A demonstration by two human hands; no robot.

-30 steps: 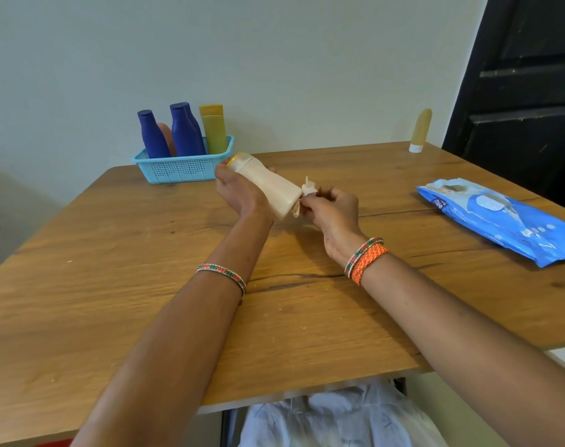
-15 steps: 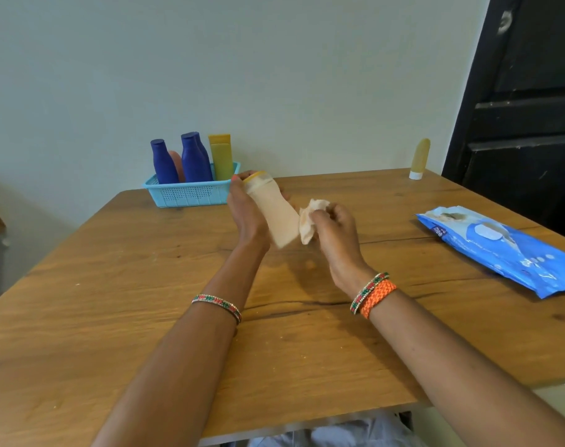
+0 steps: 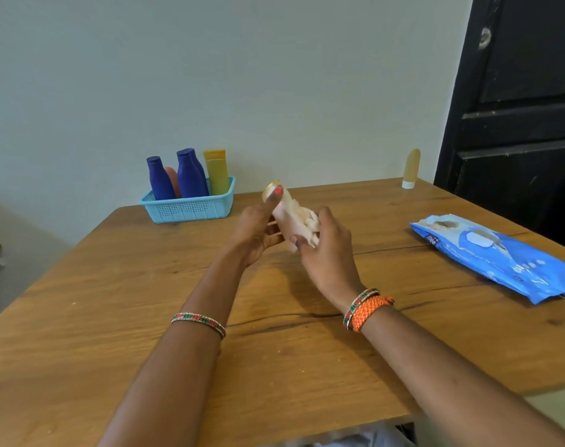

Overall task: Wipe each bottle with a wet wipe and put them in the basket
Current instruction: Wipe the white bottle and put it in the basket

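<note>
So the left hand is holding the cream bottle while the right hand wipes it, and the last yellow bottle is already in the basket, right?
Not quite. In the head view the last yellow bottle stands upright on the table at its far right corner, not in the basket. The rest holds: the left hand holds the cream bottle while the right hand wipes it with the wet wipe.

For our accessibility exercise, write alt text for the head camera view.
A person's left hand holds a cream plastic bottle above a wooden table while the right hand presses a crumpled white wet wipe against it. Behind stands a turquoise plastic basket of bottles; right, a blue wipes packet.
</note>
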